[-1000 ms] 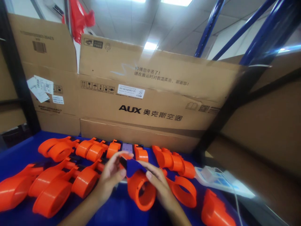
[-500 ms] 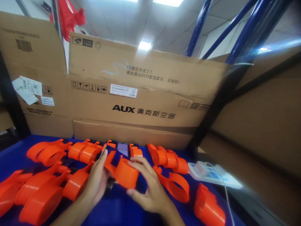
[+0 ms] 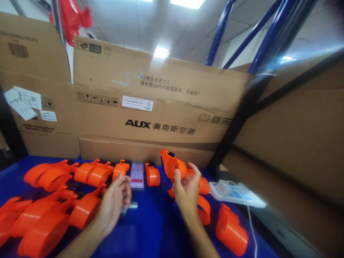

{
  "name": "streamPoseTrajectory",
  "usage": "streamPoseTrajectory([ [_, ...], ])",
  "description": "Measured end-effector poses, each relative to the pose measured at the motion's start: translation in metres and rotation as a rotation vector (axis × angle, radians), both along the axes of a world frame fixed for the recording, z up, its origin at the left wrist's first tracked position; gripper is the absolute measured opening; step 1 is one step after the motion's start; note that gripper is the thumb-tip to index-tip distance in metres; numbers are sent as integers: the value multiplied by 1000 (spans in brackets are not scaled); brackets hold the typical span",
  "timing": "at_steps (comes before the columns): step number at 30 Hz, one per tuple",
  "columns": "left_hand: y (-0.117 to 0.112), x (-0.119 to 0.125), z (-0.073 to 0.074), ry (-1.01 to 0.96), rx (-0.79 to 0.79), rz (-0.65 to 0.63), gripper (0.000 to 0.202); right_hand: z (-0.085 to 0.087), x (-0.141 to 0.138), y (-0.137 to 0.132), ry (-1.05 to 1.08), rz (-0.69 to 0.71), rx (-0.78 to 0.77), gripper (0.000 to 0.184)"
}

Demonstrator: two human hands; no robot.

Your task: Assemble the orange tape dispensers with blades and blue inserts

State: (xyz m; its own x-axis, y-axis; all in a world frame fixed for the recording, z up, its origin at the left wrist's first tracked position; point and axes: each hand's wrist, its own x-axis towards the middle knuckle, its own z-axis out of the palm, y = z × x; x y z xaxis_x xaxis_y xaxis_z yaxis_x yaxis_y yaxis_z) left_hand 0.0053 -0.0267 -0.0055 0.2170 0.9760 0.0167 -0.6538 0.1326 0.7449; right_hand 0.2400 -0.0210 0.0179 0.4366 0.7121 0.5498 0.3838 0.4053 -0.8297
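My right hand [image 3: 186, 186] grips an orange plastic tape dispenser [image 3: 173, 165], a wide ring with an arm and a dark tip, raised above others at the back right. Thumb and fingers are on its ring. My left hand [image 3: 114, 200] is in front of the phone [image 3: 137, 175], its fingers curled in. Beside its lower edge shows a small silvery cylinder [image 3: 132, 205]; I cannot tell whether the hand holds it or it lies on the table. Rows of like orange dispensers [image 3: 44, 229] stand left of that hand. A single dispenser [image 3: 153, 175] stands right of the phone.
Blue covering [image 3: 139, 236] lies under everything. Cardboard [image 3: 107, 125] walls off the back. At the right are a white power strip [image 3: 236, 195] with a cable, another orange dispenser [image 3: 231, 229] and a dark rack post [image 3: 233, 132].
The dispenser that was between both hands has moved right and back in my right hand. My left hand has let go of it, and its fingers have curled. The phone is now uncovered.
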Motion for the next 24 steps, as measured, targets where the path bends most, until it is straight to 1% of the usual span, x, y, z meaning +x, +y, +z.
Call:
streamPoseTrajectory([
  [4, -4, 2, 1, 60, 41, -13, 33, -4, 12, 6, -299, -117, -175, 58],
  [7, -5, 5, 2, 149, 67, 8, 32, -10, 12, 10, -399, -164, -235, 61],
  [10, -6, 10, 3, 227, 54, -4, 30, -16, 11, 14, -451, -152, -231, 60],
  [13, -6, 13, 1, 262, 30, -28, 31, -20, 10, 18, -479, -131, -225, 55],
  [19, -4, 12, -6, 260, 29, -54, 32, -24, 15, 23, -540, -146, -160, 58],
  [24, -2, 10, -9, 268, 14, -61, 34, -28, 22, 24, -606, -163, -174, 58],
])
